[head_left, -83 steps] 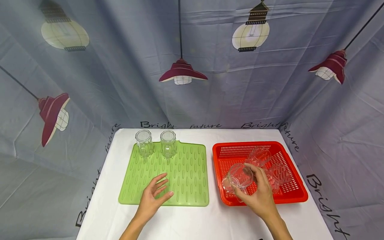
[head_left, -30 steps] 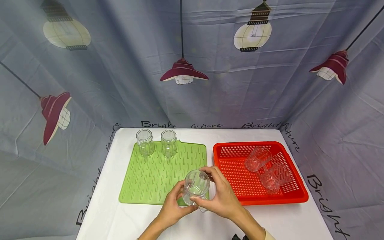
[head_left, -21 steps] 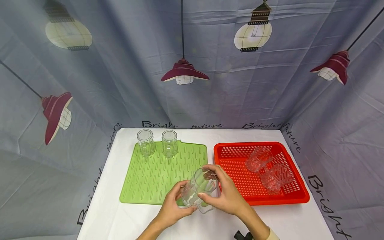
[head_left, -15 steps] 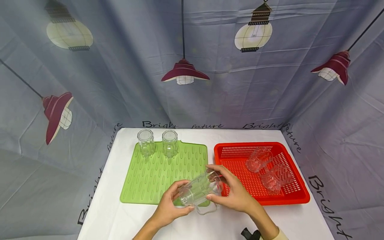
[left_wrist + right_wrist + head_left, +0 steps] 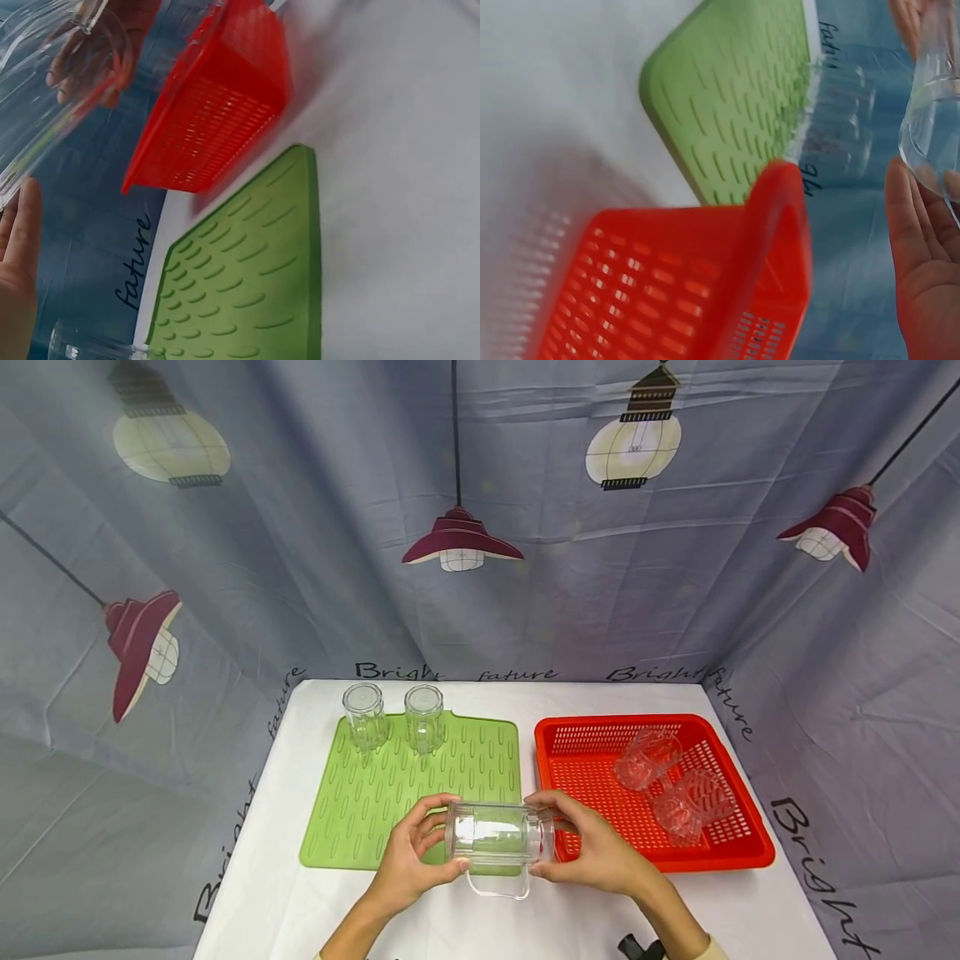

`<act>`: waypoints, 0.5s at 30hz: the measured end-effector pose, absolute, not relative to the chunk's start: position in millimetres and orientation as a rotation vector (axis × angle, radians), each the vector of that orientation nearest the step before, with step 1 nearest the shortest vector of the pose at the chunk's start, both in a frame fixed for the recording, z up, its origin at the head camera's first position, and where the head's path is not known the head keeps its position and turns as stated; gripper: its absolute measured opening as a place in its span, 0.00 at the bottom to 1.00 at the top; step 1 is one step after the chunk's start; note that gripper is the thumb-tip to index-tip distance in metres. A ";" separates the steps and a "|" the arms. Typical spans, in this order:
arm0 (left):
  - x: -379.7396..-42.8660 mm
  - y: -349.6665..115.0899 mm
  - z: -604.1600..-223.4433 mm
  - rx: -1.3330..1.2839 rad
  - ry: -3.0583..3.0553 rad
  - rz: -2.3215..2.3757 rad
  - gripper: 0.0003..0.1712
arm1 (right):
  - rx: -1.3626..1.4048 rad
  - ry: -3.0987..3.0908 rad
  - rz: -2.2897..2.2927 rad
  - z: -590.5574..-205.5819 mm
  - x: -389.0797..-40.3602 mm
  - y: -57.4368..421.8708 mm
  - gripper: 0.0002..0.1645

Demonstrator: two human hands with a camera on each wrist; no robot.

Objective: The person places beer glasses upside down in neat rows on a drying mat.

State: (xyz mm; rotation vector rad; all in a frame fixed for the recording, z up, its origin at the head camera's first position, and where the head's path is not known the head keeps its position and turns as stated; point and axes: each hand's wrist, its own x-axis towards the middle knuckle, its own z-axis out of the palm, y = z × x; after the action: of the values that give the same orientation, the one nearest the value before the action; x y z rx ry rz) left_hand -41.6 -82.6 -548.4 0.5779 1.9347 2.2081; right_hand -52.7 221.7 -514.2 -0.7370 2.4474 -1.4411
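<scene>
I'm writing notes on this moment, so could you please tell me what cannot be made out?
Black object, head view: cut off by bottom edge; identity unclear.
Held mug and left hand, left wrist view: cut off by left edge.
Standing mugs on mat, right wrist view: outlines blurred.
Other mugs in basket, head view: overlapping clear glass; contact unclear.

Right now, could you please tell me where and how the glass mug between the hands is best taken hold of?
I would probably grip the handle of the glass mug from the near side: the mug is held sideways, its handle juts out that way, and the left hand and right hand grip its two ends.
</scene>
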 end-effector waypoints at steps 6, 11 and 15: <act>-44.3 -79.2 -541.2 0.644 1.975 2.249 0.43 | -0.653 2.545 -1.271 -518.3 -43.3 209.3 0.45; -44.8 -76.4 -536.9 0.652 1.956 2.275 0.42 | -0.665 2.609 -1.194 -522.9 -37.4 196.8 0.45; -44.4 -73.9 -533.7 0.651 1.956 2.268 0.42 | -0.680 2.648 -1.136 -528.3 -34.1 189.8 0.46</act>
State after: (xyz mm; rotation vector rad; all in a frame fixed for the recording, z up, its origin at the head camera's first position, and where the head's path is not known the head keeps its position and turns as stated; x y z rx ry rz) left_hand -44.4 -73.9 -533.7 0.6511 1.9560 2.2679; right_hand -34.1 189.8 -528.3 -0.6804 2.6477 -1.1362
